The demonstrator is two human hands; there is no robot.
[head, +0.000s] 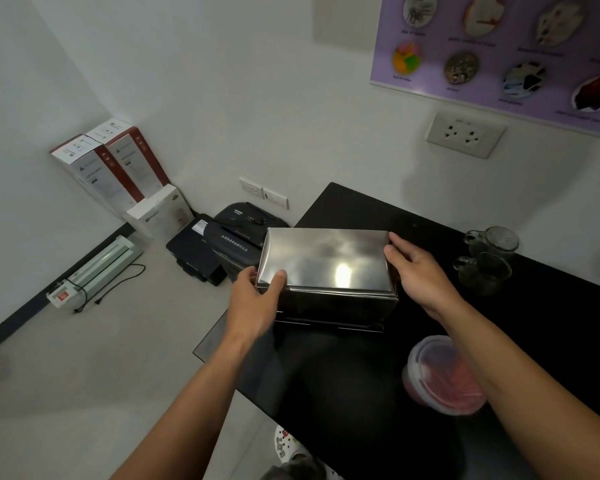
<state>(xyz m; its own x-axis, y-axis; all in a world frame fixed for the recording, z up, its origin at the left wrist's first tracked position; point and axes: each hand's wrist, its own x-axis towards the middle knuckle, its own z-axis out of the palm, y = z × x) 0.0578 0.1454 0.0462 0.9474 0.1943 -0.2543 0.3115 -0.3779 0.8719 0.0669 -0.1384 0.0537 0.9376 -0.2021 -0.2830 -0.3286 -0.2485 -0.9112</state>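
Note:
A shiny steel box-shaped appliance (326,261) stands near the left end of a black table (361,393). My left hand (257,299) grips its near left corner, thumb on the top and fingers round the side. On the right side my right hand (416,271) holds the box, with the thumb on the top edge and the fingers down the side wall. The appliance's dark front face points toward me.
Two glass mugs (489,258) stand at the table's far right, a lidded plastic tub (444,375) with pink contents sits near my right forearm. On the floor to the left are a paper shredder (236,233), a laminator (97,268), and cardboard boxes (118,168). Wall sockets (465,133) sit behind.

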